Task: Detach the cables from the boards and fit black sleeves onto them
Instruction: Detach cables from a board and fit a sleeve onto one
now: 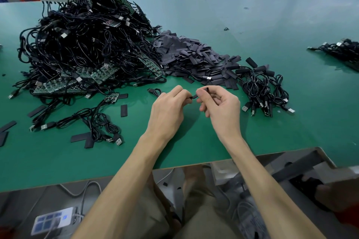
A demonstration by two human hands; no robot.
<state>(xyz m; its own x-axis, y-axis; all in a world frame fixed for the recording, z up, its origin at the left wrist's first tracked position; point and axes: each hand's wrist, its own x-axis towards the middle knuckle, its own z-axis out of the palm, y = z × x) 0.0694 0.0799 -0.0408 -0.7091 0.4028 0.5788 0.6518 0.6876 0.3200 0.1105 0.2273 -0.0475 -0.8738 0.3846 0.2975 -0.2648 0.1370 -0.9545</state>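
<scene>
My left hand (168,106) and my right hand (219,105) meet over the middle of the green table (194,141). The left pinches the end of a black cable (155,91), whose loop trails off behind it. The right hand's thumb and fingers pinch a black sleeve (207,89), and the cable end touches it between the two hands. A big heap of black cables on green boards (81,44) fills the left. Loose black sleeves (194,58) lie piled behind my hands.
Sleeved cables (264,91) lie in a bundle to the right. Another bundle of cables (343,50) sits at the far right edge. Stray sleeves and a few loose cables (101,124) lie at front left. The table's near edge runs just under my forearms.
</scene>
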